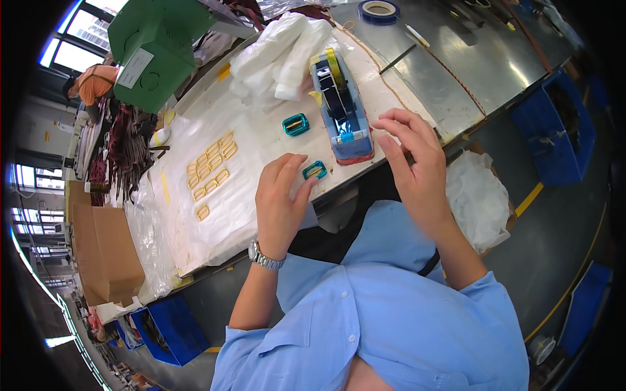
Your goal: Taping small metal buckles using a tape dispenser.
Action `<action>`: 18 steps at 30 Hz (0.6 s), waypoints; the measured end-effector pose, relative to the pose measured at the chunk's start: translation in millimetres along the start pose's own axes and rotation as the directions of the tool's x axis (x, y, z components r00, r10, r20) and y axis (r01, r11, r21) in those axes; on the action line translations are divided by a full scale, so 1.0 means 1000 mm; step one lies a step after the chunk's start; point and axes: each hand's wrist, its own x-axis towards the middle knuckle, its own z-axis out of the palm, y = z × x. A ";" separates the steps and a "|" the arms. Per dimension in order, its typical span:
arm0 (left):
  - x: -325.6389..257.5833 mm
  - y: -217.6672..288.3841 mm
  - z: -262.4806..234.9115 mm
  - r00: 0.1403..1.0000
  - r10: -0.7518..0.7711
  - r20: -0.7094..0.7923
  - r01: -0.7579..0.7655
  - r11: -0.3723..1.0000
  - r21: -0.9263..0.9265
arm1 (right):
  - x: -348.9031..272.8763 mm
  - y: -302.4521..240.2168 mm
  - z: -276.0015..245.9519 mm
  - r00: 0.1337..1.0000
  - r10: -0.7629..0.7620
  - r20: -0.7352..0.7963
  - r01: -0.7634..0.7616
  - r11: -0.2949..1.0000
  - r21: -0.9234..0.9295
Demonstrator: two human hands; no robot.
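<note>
My left hand rests at the table's near edge, its thumb apart from its fingers. Right beside its fingertips lies a teal rectangular buckle with a gold middle bar; whether they touch it I cannot tell. A second teal buckle lies farther back. My right hand hovers at the right side of a blue-grey tape dispenser, fingers curved and apart, with nothing visible in them. A short end of blue tape shows at the dispenser's front. Several gold buckles lie in rows to the left.
White plastic bags lie at the back, near a green machine. A blue tape roll sits on the metal surface. A cardboard box stands left, a lined bin right. Another person stands far left.
</note>
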 end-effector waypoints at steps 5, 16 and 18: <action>0.041 0.015 -0.004 0.979 0.134 -0.153 -0.157 0.976 -0.150 | 0.031 0.021 0.027 0.961 0.158 0.228 -0.154 0.987 -0.035; 0.109 0.019 0.008 0.934 0.314 -0.171 -0.312 0.949 0.040 | -0.022 -0.025 -0.006 0.923 0.238 0.302 -0.364 0.795 0.486; 0.111 0.021 0.012 0.936 0.323 -0.140 -0.315 0.946 0.075 | -0.057 -0.024 -0.015 0.864 0.294 0.409 -0.474 0.749 0.462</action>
